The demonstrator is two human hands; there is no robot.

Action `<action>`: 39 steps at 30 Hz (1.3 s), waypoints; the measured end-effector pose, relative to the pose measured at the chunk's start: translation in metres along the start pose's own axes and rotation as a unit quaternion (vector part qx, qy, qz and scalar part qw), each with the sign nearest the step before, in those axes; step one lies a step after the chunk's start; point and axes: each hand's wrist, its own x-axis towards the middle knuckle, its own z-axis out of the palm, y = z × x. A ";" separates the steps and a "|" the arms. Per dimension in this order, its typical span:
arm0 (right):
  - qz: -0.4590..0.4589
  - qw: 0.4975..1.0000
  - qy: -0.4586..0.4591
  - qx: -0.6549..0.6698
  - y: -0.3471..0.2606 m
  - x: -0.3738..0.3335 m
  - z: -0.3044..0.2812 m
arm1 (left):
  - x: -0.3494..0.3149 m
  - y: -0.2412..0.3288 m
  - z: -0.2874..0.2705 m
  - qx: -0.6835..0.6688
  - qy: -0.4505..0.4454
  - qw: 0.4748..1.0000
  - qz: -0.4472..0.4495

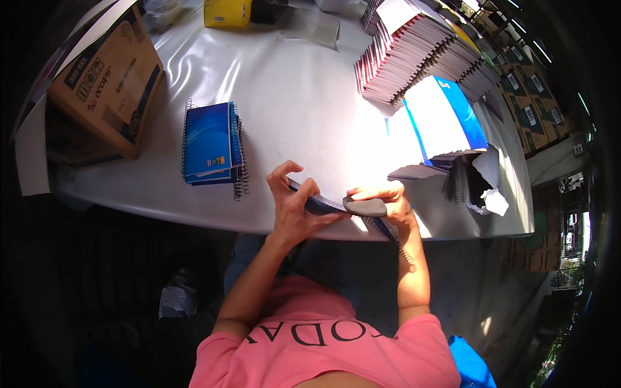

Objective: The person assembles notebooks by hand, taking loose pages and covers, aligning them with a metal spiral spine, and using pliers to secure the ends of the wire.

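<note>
My left hand [294, 207] grips a dark blue notebook [320, 206] at the table's near edge, its fingers wrapped round the cover and page edges. In my right hand [391, 200] is a grey rounded tool [366, 207], held against the notebook's right end; its exact kind is unclear. A loose wire coil [404, 252] trails from the notebook's binding beneath my right hand, over the forearm. To the left lies a small stack of blue spiral notebooks [208, 142], coils along its sides. Nearest my right hand on the far side stands a sunlit stack of blue-covered notebooks [446, 123].
A cardboard box [110, 90] stands at the table's left end. Tall stacks of page blocks [404, 58] fill the back right, with torn white paper [495, 202] nearby. A yellow box [226, 13] sits at the back. Beyond the table [278, 129] are stacked cartons [530, 90].
</note>
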 end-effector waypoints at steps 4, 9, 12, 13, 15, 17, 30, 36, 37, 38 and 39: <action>-0.197 0.974 -0.098 0.046 -0.015 0.007 0.006 | -0.001 -0.004 0.001 -0.022 -0.009 1.000 -0.003; -0.184 0.979 -0.090 0.008 -0.018 0.010 0.007 | 0.000 -0.005 -0.002 -0.019 -0.015 1.000 -0.001; -0.032 0.986 -0.063 -0.151 -0.029 0.010 0.010 | -0.004 -0.013 0.001 -0.027 -0.017 0.999 -0.003; -0.020 0.987 -0.010 -0.159 -0.022 0.010 0.006 | -0.003 -0.015 0.001 -0.055 -0.005 0.998 -0.027; -0.087 0.995 0.018 -0.052 -0.021 0.003 0.007 | -0.004 -0.017 -0.002 -0.107 0.021 0.991 -0.080; -0.188 0.978 -0.094 -0.001 -0.022 0.013 0.011 | 0.002 -0.018 -0.003 -0.103 0.023 0.992 -0.065; -0.217 0.972 -0.085 0.033 -0.023 0.027 0.029 | 0.001 -0.034 0.002 -0.255 -0.038 0.952 -0.162; -0.181 0.981 -0.042 0.061 -0.032 0.034 0.048 | -0.001 -0.036 0.008 -0.246 -0.029 0.959 -0.141; -0.143 0.988 -0.028 -0.060 -0.033 0.037 0.053 | -0.001 -0.038 0.008 -0.274 -0.038 0.946 -0.172; -0.102 0.978 -0.015 -0.180 -0.032 0.040 0.055 | -0.004 -0.036 0.005 -0.250 -0.036 0.956 -0.148; 0.057 0.984 0.029 -0.167 -0.019 0.043 0.047 | -0.001 -0.033 0.003 -0.227 -0.037 0.966 -0.117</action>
